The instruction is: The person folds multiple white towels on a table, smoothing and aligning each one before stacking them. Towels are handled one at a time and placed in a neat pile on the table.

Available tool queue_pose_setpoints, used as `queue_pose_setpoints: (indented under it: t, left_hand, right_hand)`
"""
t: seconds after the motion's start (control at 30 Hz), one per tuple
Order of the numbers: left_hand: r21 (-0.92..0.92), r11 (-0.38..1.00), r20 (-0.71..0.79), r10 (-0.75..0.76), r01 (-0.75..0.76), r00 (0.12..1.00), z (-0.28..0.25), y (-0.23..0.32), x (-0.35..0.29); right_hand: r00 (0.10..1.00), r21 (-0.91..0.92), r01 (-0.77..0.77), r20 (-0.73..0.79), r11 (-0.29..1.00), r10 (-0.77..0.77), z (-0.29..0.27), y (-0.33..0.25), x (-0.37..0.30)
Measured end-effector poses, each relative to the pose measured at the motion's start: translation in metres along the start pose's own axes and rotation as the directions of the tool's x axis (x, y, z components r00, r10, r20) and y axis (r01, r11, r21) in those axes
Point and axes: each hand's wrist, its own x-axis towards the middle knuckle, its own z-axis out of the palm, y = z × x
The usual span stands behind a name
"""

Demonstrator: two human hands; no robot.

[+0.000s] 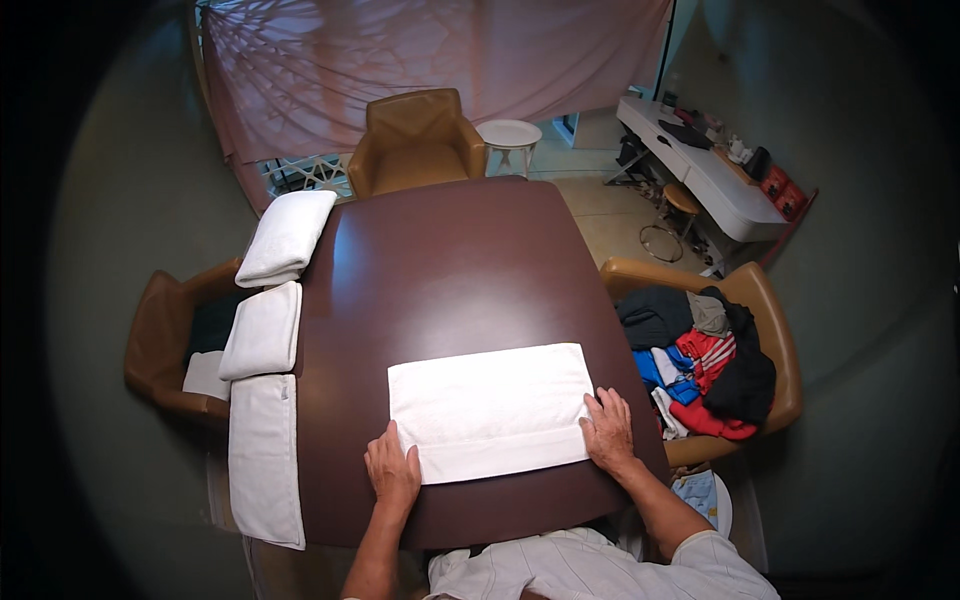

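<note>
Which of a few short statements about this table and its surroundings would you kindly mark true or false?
1. The left hand is at the left edge of the spread white towel. True.
2. The right hand rests on a chair. False: the right hand is at the towel's right edge.
3. Folded white cloths lie along the table's left side. True.
4. The right-hand chair is empty. False: the right-hand chair holds heaped clothes.
</note>
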Motion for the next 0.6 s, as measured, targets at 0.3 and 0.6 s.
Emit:
queue_pose_setpoints:
  t: [0.3, 0.6]
  left_hand:
    - [-0.497, 0.748, 0.170, -0.412, 0.439, 0.895, 0.001, -0.037, 0.038]
    - [-0.602, 0.363, 0.626, -0.339, 0.711, 0.702, -0.023, -0.018, 0.057]
  right_hand:
    - [0.998, 0.046, 0.041, -0.053, 0.998, -0.039, 0.002, -0.004, 0.001]
    - [1.000, 0.059, -0.008, -0.027, 0.998, 0.010, 0.003, 0.001, 0.001]
